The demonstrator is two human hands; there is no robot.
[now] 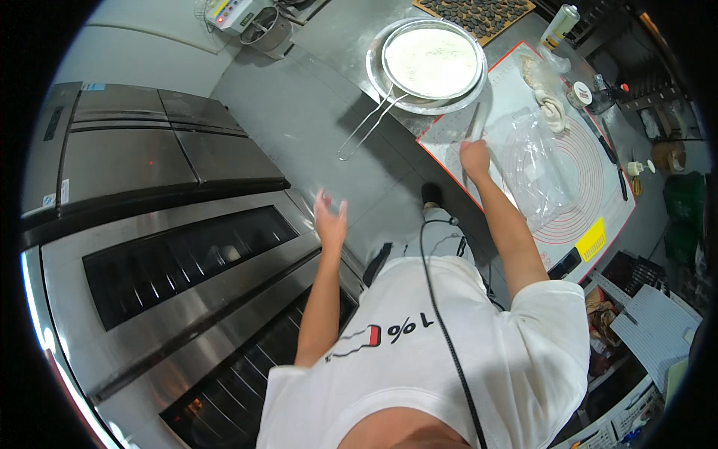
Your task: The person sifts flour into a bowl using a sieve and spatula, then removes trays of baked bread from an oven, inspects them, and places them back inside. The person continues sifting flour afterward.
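Observation:
My right hand (474, 160) is closed around a long pale object (478, 120) at the edge of a white silicone baking mat (449, 137); its exact kind is unclear. Beside that hand lies a clear plastic bag (538, 174), crumpled on the mat's printed circles. Farther up, a wire-handled sieve (370, 129) holding white powder (432, 62) rests over a steel bowl (377, 78). The sieve's handle juts out past the table edge. My left hand (331, 221) hangs in the air with fingers apart and nothing in it, near the steel oven (294, 205).
Around the mat are a folded white cloth (551, 110), a small lidded jar (579, 94), a black-handled knife (606, 147), a yellow scraper (592, 240) and a phone (565, 264). A spray can (561, 25) stands behind. At left is a steel refrigerator (129, 151). A black cable (440, 314) crosses my shirt.

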